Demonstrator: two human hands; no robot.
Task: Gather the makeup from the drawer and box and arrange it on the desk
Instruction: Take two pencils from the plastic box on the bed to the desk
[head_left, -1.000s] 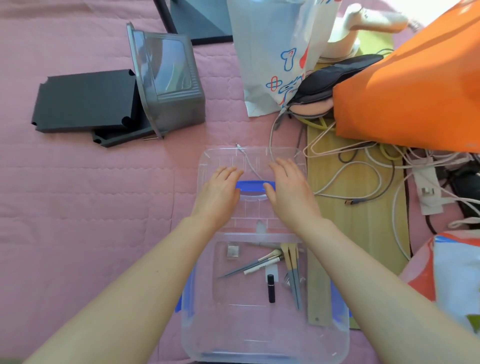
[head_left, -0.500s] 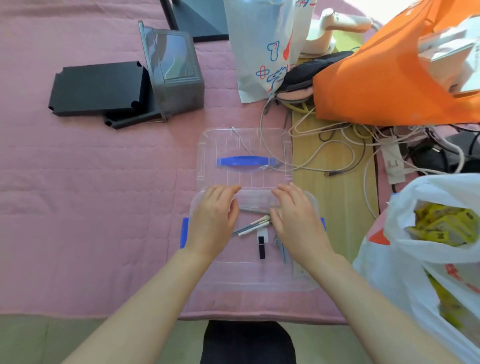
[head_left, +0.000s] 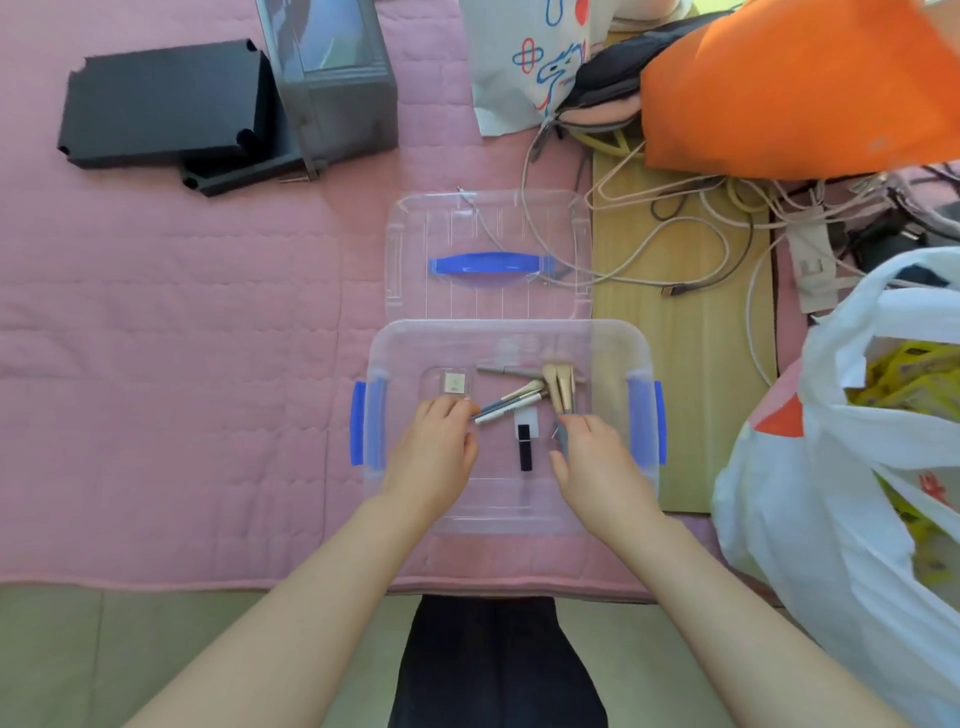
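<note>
Inside the clear box (head_left: 511, 338) near the bed's front edge, our loosely curled, empty left hand (head_left: 434, 452) touches the near tips of the slanted pencils (head_left: 506, 408), while our right hand (head_left: 595, 462) pinches something small beside the brushes (head_left: 560, 387).

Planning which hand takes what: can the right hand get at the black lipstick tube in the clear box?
Probably yes: the right hand is already inside the open clear box, beside the black lipstick tube, which lies uncovered.
</note>
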